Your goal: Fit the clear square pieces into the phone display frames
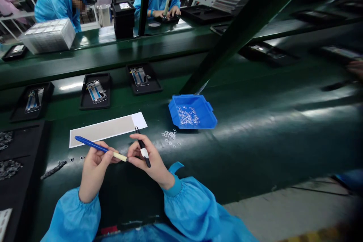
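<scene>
My left hand is closed round a blue pen-like tool with a cream-coloured end. At that end the fingertips of my right hand pinch together; a tiny dark piece seems to be between them, too small to name. Black tweezers with a white band lie in the same right hand, tips pointing up and away. Behind both hands a white-edged beige strip lies on the green bench. Small white frame-shaped pieces are scattered to the right of my right hand.
A blue bin holds many such pieces. Black trays with phone parts line the bench behind. A large black tray with small dark parts stands at left. A slanted dark post crosses the right. Co-workers sit opposite.
</scene>
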Available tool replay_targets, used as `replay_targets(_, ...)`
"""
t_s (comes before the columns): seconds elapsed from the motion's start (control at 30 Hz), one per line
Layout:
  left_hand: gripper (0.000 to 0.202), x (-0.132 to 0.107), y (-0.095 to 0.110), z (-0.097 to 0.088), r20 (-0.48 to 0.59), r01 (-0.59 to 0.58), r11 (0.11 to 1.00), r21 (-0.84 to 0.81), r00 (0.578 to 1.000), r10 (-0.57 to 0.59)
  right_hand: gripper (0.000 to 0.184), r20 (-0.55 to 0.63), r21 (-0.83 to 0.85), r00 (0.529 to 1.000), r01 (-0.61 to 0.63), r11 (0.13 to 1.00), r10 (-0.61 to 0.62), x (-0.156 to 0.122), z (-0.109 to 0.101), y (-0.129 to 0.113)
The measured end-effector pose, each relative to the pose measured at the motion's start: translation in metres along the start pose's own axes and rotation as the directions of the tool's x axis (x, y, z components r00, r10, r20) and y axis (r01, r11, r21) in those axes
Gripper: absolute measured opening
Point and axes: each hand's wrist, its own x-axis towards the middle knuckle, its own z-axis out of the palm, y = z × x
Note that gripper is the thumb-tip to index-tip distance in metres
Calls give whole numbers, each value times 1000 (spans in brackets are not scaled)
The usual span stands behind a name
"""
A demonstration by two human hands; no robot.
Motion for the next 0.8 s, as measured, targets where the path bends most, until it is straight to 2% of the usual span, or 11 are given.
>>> replay_targets(0.17, 44, -1, -3, 3, -33, 5, 999, -42, 999, -6, 52, -19, -78, 996, 83, 993, -85, -1, 2, -1)
replay_targets(0.33, 48, -6, -11, 13, -170, -22, 995, -102, 986, 4, 50, -131, -200, 968, 185, 962, -214, -2, 6, 2)
replay_targets(0.5, 52, -9, -17, 23, -264, -43, 985, -166, 964, -3, 46, -193, -313, 938, 219, 924, -288, -3, 9, 7)
replay_targets(0.67, 52, -7, -14, 25, -242, -11, 983, -183, 970, -34, 53, -211, -279, 938, 212, 937, -275, -2, 8, 4)
replay_targets(0.8, 56, -6, -8, 23, -197, 57, 982, -178, 976, -93, 57, -161, -239, 965, 164, 957, -206, -1, 4, -2)
